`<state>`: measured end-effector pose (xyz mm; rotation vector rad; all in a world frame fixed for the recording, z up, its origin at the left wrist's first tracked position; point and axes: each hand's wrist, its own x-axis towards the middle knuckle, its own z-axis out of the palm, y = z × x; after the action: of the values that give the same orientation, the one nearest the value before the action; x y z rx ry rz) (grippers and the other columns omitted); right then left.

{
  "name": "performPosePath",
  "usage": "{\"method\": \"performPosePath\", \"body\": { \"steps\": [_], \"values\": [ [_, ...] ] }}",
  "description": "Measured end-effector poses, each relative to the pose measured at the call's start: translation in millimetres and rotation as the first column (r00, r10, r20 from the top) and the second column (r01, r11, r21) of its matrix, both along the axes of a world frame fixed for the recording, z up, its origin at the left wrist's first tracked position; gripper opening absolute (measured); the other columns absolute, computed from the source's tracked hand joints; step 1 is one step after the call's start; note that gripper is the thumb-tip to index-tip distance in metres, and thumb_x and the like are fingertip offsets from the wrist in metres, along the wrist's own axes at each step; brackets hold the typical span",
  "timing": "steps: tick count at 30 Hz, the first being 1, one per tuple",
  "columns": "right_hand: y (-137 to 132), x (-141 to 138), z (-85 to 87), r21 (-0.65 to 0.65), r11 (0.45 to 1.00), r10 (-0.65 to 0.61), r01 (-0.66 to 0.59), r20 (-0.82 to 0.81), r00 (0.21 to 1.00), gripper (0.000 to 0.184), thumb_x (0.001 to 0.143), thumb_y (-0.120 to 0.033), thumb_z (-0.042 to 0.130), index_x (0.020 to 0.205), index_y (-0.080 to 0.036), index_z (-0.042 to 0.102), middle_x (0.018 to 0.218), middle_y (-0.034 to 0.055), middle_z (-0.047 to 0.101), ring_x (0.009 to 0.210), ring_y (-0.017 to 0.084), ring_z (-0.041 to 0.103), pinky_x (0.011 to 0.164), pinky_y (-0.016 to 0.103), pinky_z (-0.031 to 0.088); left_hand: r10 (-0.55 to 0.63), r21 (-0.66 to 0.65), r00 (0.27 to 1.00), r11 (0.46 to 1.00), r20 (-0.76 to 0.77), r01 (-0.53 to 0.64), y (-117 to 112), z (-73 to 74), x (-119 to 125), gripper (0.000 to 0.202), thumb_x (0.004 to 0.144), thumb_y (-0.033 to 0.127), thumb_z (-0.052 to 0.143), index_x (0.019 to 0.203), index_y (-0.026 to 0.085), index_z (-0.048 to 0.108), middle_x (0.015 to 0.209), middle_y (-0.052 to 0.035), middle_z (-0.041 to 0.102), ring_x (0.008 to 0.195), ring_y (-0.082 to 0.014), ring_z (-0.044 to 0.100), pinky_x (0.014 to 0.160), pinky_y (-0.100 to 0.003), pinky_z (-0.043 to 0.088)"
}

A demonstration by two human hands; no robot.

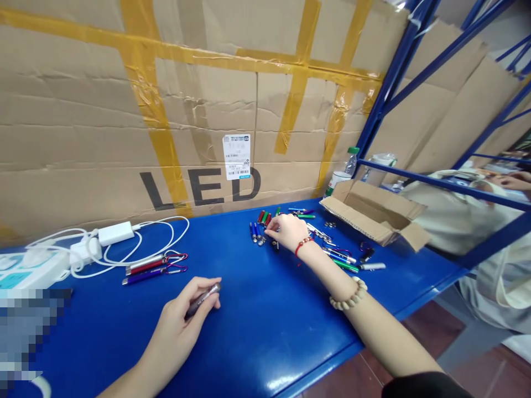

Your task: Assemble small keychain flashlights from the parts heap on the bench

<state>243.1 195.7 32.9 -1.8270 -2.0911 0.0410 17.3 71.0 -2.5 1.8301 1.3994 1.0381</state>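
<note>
My left hand (187,315) rests on the blue table (257,326), fingers closed round a small silver torch body (203,298). My right hand (286,229) reaches far across the table, fingertips pinching at a row of small coloured metal caps (259,226) in red, green and blue. What the fingers hold is too small to make out. A red string bracelet and a bead bracelet sit on that arm.
Finished keychain torches with carabiners (155,267) lie at the left, near white chargers and cables (112,237). More torch parts (344,257) lie by an open cardboard box (373,213). A large taped LED carton (199,110) walls the back. Blue racking stands at the right.
</note>
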Motion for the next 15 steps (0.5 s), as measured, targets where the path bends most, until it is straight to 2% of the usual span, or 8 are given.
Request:
{"method": "performPosePath", "body": {
  "steps": [5, 8, 12, 15],
  "values": [
    [3.3, 24.4, 17.0, 0.046, 0.993, -0.106, 0.107, -0.021, 0.994, 0.022, 0.079, -0.032, 0.055, 0.099, -0.029, 0.064, 0.091, -0.0035, 0.067, 0.094, 0.019, 0.058, 0.071, 0.028, 0.045, 0.000, -0.008, 1.000, 1.000, 0.007, 0.000, -0.8, 2.1, 1.3, 0.031, 0.080, 0.043, 0.046, 0.092, 0.017, 0.056, 0.066, -0.0020, 0.062, 0.064, -0.0136, 0.060, 0.061, -0.020, 0.047],
    [6.8, 45.7, 25.7, 0.053, 0.972, -0.227, 0.228, -0.019, 0.974, 0.025, 0.081, -0.032, 0.050, 0.103, -0.028, 0.062, 0.096, -0.0024, 0.066, 0.096, 0.020, 0.057, 0.077, 0.033, 0.046, -0.015, -0.026, 1.000, 1.000, 0.010, 0.015, -0.7, 1.4, 1.1, 0.031, 0.081, 0.043, 0.045, 0.094, 0.017, 0.056, 0.067, -0.0020, 0.062, 0.066, -0.0138, 0.061, 0.061, -0.020, 0.047],
    [15.6, 69.1, 22.2, -0.023, 0.933, -0.359, 0.360, 0.031, 0.933, 0.033, 0.076, -0.032, 0.058, 0.107, -0.021, 0.062, 0.098, 0.0047, 0.065, 0.096, 0.024, 0.058, 0.080, 0.037, 0.046, -0.014, -0.051, 0.999, 0.999, 0.034, 0.016, -0.3, -4.4, -0.7, 0.031, 0.083, 0.043, 0.044, 0.097, 0.018, 0.056, 0.067, -0.0013, 0.062, 0.068, -0.0139, 0.061, 0.059, -0.019, 0.046],
    [23.0, 80.4, 13.1, -0.088, 0.914, -0.390, 0.396, 0.082, 0.917, 0.040, 0.072, -0.029, 0.062, 0.111, -0.019, 0.061, 0.102, 0.0086, 0.063, 0.097, 0.025, 0.057, 0.082, 0.036, 0.045, -0.008, -0.043, 0.999, 0.999, 0.052, 0.010, -0.7, -8.9, -2.1, 0.029, 0.083, 0.042, 0.045, 0.097, 0.019, 0.056, 0.067, -0.0007, 0.061, 0.068, -0.0133, 0.060, 0.059, -0.019, 0.046]
  ]
}}
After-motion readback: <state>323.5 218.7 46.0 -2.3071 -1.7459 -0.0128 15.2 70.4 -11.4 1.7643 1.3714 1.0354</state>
